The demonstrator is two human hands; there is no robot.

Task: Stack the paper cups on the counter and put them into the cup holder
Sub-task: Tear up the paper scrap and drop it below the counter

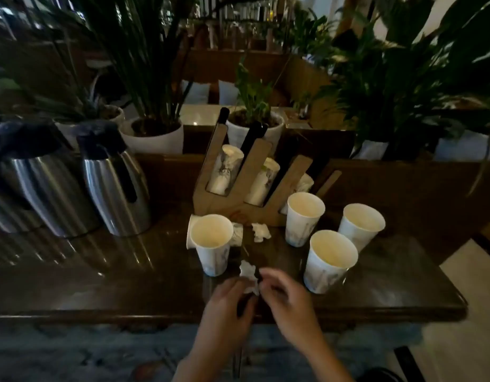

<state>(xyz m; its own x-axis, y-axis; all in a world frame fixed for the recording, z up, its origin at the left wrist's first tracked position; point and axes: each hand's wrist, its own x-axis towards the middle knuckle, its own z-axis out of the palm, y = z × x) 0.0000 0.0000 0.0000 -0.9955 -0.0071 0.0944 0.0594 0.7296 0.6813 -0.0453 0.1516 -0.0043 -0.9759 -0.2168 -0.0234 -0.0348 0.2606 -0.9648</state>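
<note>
A glossy dark counter (128, 285) is bearing four smooth white cups (212, 244) upright; both hands, left (224, 304) and right (285, 296), are pinching one crumpled paper scrap (249, 277).

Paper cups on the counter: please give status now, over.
Both hands, left and right, pinch a crumpled white paper scrap. Four paper cups upright, unstacked. Wooden cup holder partly filled. Another scrap lies between cups.

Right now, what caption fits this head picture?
Both hands pinch crumpled paper beside four upright paper cups.
</note>
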